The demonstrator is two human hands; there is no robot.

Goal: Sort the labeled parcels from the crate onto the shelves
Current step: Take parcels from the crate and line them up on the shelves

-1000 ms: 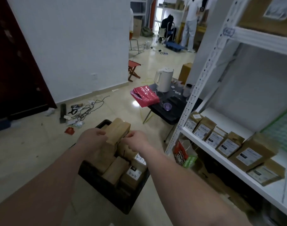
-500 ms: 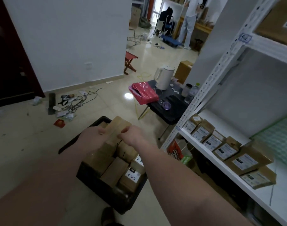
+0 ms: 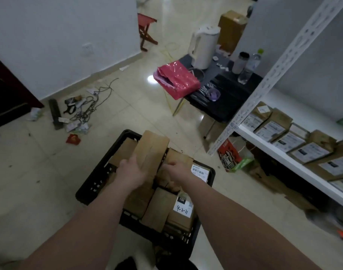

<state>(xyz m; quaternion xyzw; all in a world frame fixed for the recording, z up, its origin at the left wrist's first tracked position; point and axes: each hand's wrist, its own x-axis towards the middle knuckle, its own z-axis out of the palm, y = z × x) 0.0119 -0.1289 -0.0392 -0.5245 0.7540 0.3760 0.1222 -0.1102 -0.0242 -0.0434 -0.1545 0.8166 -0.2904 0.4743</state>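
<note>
A black plastic crate [image 3: 92, 185] stands on the floor below me, packed with several brown parcels. One of them shows a white label [image 3: 183, 208] reading 4-2-71. A long brown parcel [image 3: 152, 149] sticks up out of the crate with its plain side toward me. My left hand [image 3: 130, 173] grips its lower left side. My right hand [image 3: 174, 170] curls against its lower right edge, with the fingertips hidden behind the parcel. To the right, the white shelf [image 3: 283, 162] carries a row of labeled parcels [image 3: 311, 152].
A perforated white shelf post [image 3: 268, 82] rises right of the crate. Behind it, a low black table [image 3: 231, 102] holds a white kettle [image 3: 203, 47], a red bag [image 3: 176, 80] and bottles. Cables and litter [image 3: 79, 112] lie on the left floor, and bags [image 3: 231, 158] sit under the shelf.
The view has tipped downward and drawn closer to the crate. Both hands stay on the upright parcel, which has barely shifted relative to the crate.
</note>
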